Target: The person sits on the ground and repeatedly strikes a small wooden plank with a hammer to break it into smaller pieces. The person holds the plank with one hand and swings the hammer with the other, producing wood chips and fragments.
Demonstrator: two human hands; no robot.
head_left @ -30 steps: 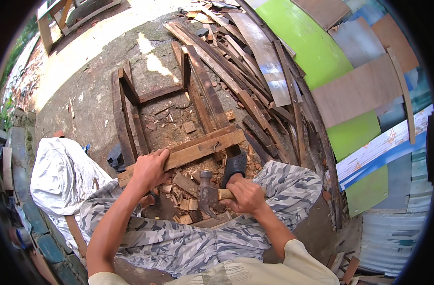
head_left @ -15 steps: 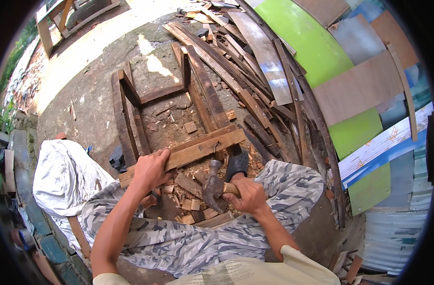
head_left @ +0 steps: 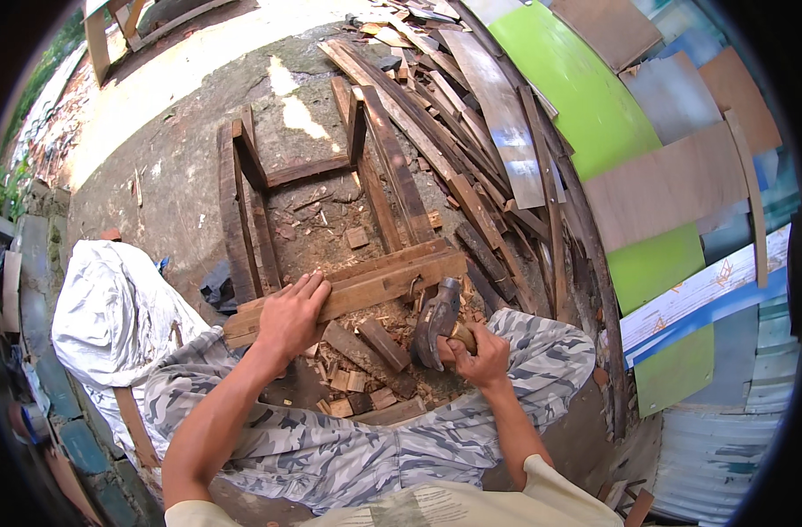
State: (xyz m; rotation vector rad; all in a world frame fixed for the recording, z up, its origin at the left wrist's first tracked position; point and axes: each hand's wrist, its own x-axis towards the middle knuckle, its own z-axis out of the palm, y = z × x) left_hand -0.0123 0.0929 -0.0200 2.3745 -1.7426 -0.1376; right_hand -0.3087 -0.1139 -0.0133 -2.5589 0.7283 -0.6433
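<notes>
While the left hand point(head_left: 289, 318) lies flat on a plank point(head_left: 357, 290), fingers spread and pressing it down, the right hand point(head_left: 476, 353) has its grip closed tight round the wooden handle of a hammer point(head_left: 436, 321). The hammer's head hangs just under the plank's right end, its claw close beside a bent nail point(head_left: 413, 285) that sticks out of the plank's near edge; whether claw and nail touch I cannot tell. The plank rests crosswise over two long rails of a broken frame point(head_left: 243, 202) on the concrete floor point(head_left: 181, 149), between the person's knees and just ahead of them. Judging from this, the work on the plank is midway: it is loose from the frame and held steady, yet the nail sits in the wood and is not out. Small offcuts point(head_left: 359, 388) lie scattered under the plank, which suggests some pieces are dealt with already, while a heap of slats point(head_left: 471, 167) to the right looks untouched. A white sack point(head_left: 111, 307) lies at the left.
</notes>
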